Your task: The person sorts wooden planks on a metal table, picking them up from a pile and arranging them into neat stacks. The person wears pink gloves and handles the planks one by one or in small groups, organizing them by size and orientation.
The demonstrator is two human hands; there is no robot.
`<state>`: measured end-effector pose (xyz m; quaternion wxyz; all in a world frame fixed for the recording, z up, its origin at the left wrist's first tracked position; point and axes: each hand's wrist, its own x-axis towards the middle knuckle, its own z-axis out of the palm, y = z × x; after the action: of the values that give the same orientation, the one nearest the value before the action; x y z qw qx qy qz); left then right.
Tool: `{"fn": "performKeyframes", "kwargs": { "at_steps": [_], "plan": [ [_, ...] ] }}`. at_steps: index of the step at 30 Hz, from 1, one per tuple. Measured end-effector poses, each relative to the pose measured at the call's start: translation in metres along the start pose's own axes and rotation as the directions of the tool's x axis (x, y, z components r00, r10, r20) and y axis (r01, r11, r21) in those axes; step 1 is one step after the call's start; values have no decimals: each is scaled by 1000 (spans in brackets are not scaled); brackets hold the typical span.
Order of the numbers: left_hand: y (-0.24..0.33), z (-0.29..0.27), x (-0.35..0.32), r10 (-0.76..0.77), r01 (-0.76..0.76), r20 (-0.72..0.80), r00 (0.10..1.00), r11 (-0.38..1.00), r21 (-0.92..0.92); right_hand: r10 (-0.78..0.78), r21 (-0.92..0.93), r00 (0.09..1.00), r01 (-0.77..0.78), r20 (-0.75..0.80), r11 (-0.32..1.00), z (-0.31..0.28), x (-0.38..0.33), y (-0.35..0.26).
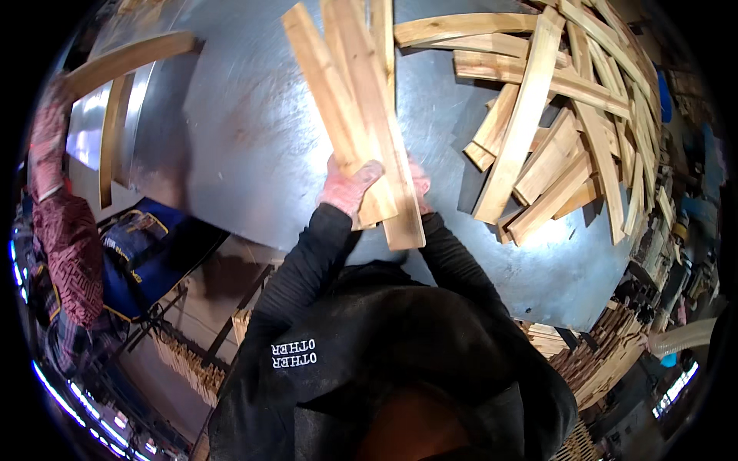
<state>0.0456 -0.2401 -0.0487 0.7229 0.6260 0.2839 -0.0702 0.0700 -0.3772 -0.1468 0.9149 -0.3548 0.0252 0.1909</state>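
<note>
A bundle of long, pale wooden slats stands up off the grey sheet-metal counter, gripped at its lower end by both hands. The left hand, in a pinkish glove, wraps around the near edge of the bundle, fingers curled shut on the wood. The right hand sits behind the slats on the other side and is mostly hidden by them; only gloved knuckles show, pressed against the wood, so its grip is closed on the bundle as far as can be seen. The slats fan slightly apart toward their far ends, leaning up and away from the person.

To the left of the bundle the counter is bare metal, running to a raised steel edge. The near edge of the counter lies just under the hands.

To the right, close beside the bundle, lies a loose heap of similar wooden slats, criss-crossed and overlapping, filling that side of the counter out to its rim. At far left another person's gloved hand holds a curved wooden slat, well apart from the bundle. More stacked wood sits below the counter at right.
</note>
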Motion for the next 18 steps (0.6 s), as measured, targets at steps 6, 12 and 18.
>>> {"fn": "performKeyframes", "kwargs": {
  "at_steps": [6, 12, 18],
  "plan": [
    [20, -9, 12, -49, 72, 175, 983, 990, -125, 17, -687, 946, -247, -324, 683, 19, 35, -22],
    [-3, -52, 5, -179, 313, 340, 923, 865, -393, 136, -674, 943, -315, -305, 669, 43, 1, -55],
    [-9, -65, -8, -252, 317, 290, 923, 927, -202, 172, -692, 949, -311, -265, 652, 60, -36, -49]
  ]
}}
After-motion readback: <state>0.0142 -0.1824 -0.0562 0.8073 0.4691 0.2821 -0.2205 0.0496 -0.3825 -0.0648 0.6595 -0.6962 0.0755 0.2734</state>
